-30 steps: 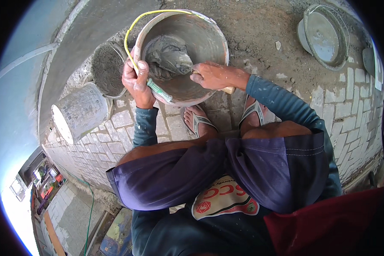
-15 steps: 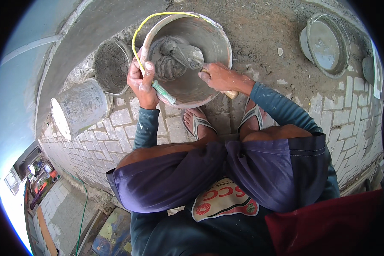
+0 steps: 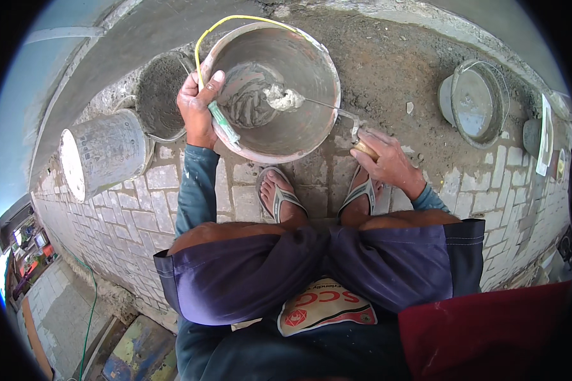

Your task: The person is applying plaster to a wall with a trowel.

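Note:
A tilted bucket (image 3: 318, 143) with wet mortar (image 3: 248, 105) smeared over its bottom is in front of my feet. My left hand (image 3: 198, 108) grips its left rim, thumb on top. Beside that hand are the yellow wire bail (image 3: 251, 18) and its green grip (image 3: 224, 124). My right hand (image 3: 388, 155) is closed round the wooden handle of a trowel (image 3: 333, 108), to the right of the bucket. The trowel's thin shank crosses the rim. A lump of mortar (image 3: 285, 99) sits at its blade end inside the bucket, hiding most of the blade.
A dark, mortar-crusted bucket (image 3: 162, 95) and a white pail (image 3: 105, 152) on its side are at the left by the wall. At the right stands a bucket (image 3: 461, 124) with cloudy water. Block paving (image 3: 140, 213) lies underfoot, bare soil (image 3: 388, 66) beyond.
My right hand has moved right and down, out of the bucket, drawing the trowel's handle past the rim. Mortar now sits on the blade. My left hand keeps its hold on the rim.

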Action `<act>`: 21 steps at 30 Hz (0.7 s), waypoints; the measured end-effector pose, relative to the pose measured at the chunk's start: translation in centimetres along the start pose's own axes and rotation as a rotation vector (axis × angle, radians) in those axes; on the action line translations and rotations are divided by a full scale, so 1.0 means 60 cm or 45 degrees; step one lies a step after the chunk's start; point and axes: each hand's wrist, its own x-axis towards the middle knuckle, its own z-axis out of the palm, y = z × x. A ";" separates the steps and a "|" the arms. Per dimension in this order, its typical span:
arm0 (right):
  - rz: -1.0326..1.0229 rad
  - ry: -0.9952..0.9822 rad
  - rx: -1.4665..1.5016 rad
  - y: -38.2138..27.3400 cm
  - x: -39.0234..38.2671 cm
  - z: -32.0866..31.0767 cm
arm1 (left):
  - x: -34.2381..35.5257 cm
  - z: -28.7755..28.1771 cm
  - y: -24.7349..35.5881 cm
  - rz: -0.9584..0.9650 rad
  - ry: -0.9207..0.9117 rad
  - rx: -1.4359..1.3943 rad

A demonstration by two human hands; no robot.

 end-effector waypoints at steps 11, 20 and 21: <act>0.042 0.247 -0.476 0.121 -0.103 0.092 | 0.074 -0.010 -0.008 -0.095 0.149 -0.040; 0.364 -0.168 0.310 0.000 -0.079 -0.067 | 0.052 -0.011 0.012 -0.129 0.052 -0.003; 0.600 -0.346 0.843 -0.014 -0.038 -0.061 | 0.051 -0.006 0.011 -0.123 0.015 0.006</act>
